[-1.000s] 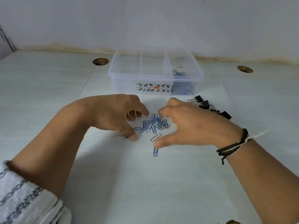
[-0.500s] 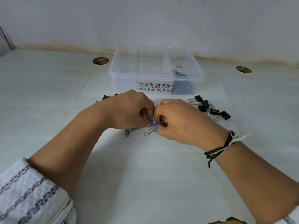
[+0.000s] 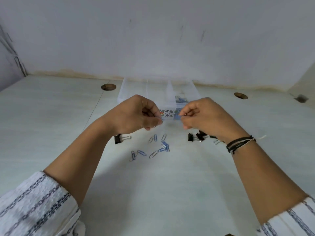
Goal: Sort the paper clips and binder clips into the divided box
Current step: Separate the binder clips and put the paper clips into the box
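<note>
Both hands are up off the bench, left hand [image 3: 136,114] and right hand [image 3: 202,114] each pinched shut on what looks like paper clips, with loose paper clips [image 3: 153,149] mid-bench, binder clips [image 3: 196,136] beside them, and the divided box [image 3: 158,92] by the far edge.

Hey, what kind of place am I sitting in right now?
Probably a plain office desk or workstation. The pale desktop has round cable holes, a bare wall stands right behind it, and stationery lies around: paper clips, black binder clips and a clear divided box.
</note>
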